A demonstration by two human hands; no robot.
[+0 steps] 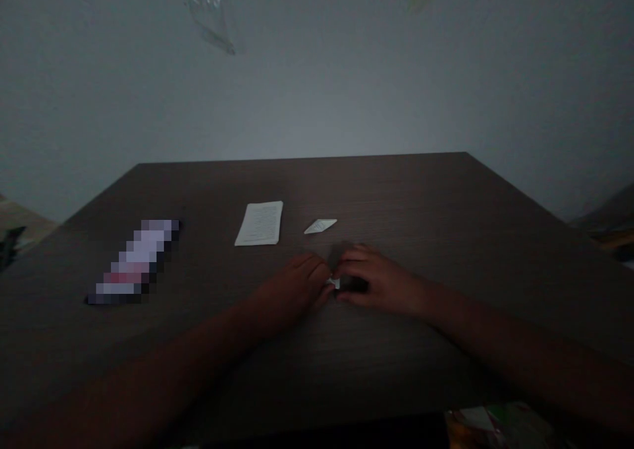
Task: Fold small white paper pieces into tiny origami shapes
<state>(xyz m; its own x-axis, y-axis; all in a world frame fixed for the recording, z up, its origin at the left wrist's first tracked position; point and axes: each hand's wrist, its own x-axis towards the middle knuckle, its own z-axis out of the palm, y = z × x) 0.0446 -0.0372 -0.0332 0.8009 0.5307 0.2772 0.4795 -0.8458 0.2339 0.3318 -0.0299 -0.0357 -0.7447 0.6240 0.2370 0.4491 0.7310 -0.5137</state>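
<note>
Low over the near middle of the table, my left hand (302, 287) is closed, its fingertips pinching a small folded piece of white paper (335, 282). Most of that paper is hidden by the fingers. Close on its right, my right hand (379, 280) is curved, thumb and fingers apart, with the fingertips beside the paper; whether they touch it is hard to see in the dim light. Just beyond the hands lies a folded, diamond-shaped paper piece (320, 226) with faint marks. A small stack of printed paper sheets (260, 224) rests to its left.
A phone-like object (133, 261), its screen pixelated, lies at the left of the dark wooden table (396, 198). A pale wall (337, 92) rises behind the table's far edge. Clear plastic (208, 6) hangs on the wall. Colourful items (490, 422) show below the near edge.
</note>
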